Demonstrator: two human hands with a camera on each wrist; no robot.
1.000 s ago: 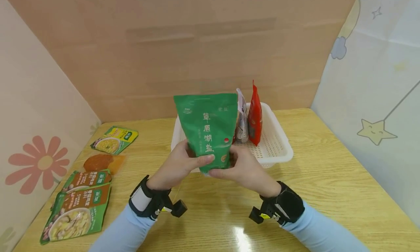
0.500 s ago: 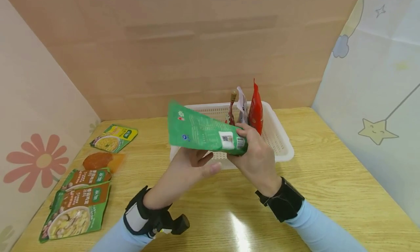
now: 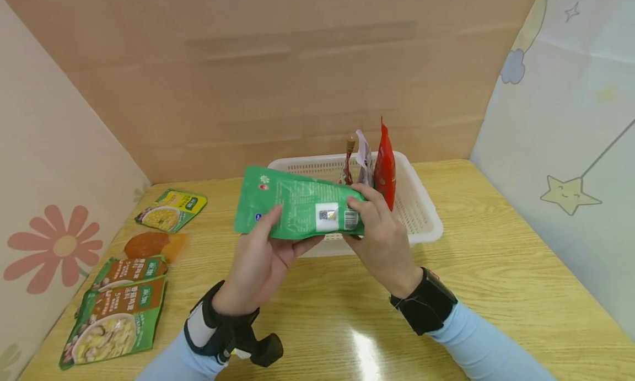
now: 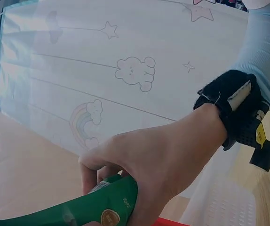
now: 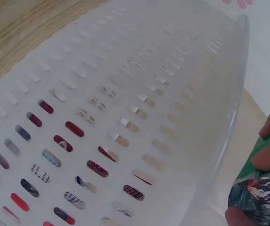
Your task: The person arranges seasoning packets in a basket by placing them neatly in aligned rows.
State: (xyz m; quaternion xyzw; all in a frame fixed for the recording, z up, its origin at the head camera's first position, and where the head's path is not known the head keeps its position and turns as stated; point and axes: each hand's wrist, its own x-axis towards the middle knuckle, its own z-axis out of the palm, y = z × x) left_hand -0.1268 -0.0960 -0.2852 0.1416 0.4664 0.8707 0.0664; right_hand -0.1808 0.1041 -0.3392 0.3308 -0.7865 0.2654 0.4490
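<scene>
Both hands hold a green bag of salt (image 3: 302,207) close over the front of the white basket (image 3: 434,232). The bag lies on its side, its back with QR code and barcode facing up and its top toward the left. My left hand (image 3: 255,265) grips the upper half, thumb across the printed back and fingers underneath. Around the bottom end at the right, my right hand (image 3: 384,240) clasps the bag with fingers over the edge. The left wrist view shows the right hand (image 4: 149,155) curled round the green bag (image 4: 97,205). Fingers hold the bag's clear bottom (image 5: 262,197) in the right wrist view.
Upright in the basket stand a red bag (image 3: 385,168), a grey-and-white bag (image 3: 365,163) and a thin package with a brown top (image 3: 349,155). On the left lie a yellow-green packet (image 3: 171,210), an orange-brown packet (image 3: 154,246) and overlapping brown-green packets (image 3: 114,320).
The salt bag has turned from upright, front showing, to lying sideways with its back showing. My left hand lost its thumb grip midway and now has its thumb over the bag's back.
</scene>
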